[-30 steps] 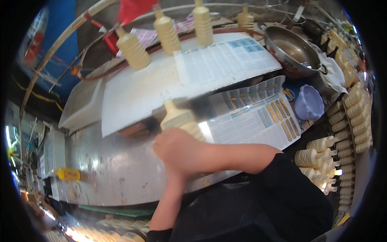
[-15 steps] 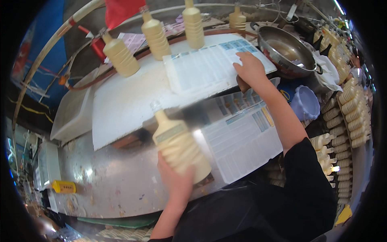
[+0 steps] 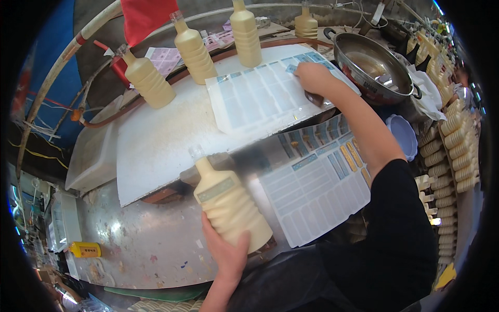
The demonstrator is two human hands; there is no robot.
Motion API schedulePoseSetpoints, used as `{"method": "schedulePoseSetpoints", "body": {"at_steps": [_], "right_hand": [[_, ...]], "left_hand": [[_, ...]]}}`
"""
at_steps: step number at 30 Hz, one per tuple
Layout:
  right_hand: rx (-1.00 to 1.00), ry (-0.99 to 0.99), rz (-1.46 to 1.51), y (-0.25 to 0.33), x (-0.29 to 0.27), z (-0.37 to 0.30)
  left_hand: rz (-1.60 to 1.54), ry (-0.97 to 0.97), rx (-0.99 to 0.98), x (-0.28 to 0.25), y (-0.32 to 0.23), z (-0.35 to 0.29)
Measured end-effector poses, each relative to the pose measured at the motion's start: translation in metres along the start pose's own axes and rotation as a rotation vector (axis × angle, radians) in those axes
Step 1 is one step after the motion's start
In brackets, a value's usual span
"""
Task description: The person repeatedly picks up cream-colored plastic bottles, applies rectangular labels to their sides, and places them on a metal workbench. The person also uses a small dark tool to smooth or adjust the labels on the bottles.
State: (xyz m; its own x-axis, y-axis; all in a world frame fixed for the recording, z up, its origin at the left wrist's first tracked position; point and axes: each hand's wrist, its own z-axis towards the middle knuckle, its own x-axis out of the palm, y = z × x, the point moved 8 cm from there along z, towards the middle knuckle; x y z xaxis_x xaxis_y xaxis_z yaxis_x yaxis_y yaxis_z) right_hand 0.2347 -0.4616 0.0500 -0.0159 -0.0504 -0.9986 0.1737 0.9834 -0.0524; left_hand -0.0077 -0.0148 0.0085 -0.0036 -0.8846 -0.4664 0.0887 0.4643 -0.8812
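My left hand grips a cream, ribbed bottle near its base. The bottle leans to the left and has a clear neck and a grey-green label strip on its shoulder. My right hand reaches over a sheet of labels on the white board. Its fingertips pinch a small blue label at the sheet's far part. A dark brown piece shows under that palm; I cannot tell its kind. Another label sheet, with blue and orange strips, lies beside the bottle on the metal table.
Several cream bottles stand along the far side of the white board. A wide metal pan is at the far right, a lavender basin below it. Stacked bottles line the right. A yellow container lies at left.
My right hand has closed from spread fingers to a pinch at the label sheet, and a blue label's edge shows at its fingertips. The bottle in my left hand is steadier and slightly lower.
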Motion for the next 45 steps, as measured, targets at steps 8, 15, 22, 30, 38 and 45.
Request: {"method": "schedulePoseSetpoints", "body": {"at_steps": [8,15,22,30,38,45], "right_hand": [[-0.216,-0.099,0.059,0.038,-0.031,-0.144],[-0.221,-0.420,0.114,0.019,-0.013,-0.159],[-0.244,-0.610,0.221,-0.001,-0.025,-0.185],[-0.575,-0.264,0.936,0.183,-0.060,-0.292],[-0.975,-0.591,0.268,0.262,-0.042,-0.370],[-0.954,-0.586,0.308,0.248,-0.031,-0.385]], "left_hand": [[0.028,-0.030,-0.014,0.000,-0.006,-0.002],[-0.031,-0.043,-0.056,-0.003,0.007,-0.005],[0.020,-0.021,0.092,-0.008,0.014,-0.041],[-0.137,-0.028,0.083,-0.011,0.033,-0.049],[-0.509,0.022,-0.159,-0.006,0.028,-0.022],[-0.429,-0.028,-0.141,-0.001,0.029,-0.024]]}}
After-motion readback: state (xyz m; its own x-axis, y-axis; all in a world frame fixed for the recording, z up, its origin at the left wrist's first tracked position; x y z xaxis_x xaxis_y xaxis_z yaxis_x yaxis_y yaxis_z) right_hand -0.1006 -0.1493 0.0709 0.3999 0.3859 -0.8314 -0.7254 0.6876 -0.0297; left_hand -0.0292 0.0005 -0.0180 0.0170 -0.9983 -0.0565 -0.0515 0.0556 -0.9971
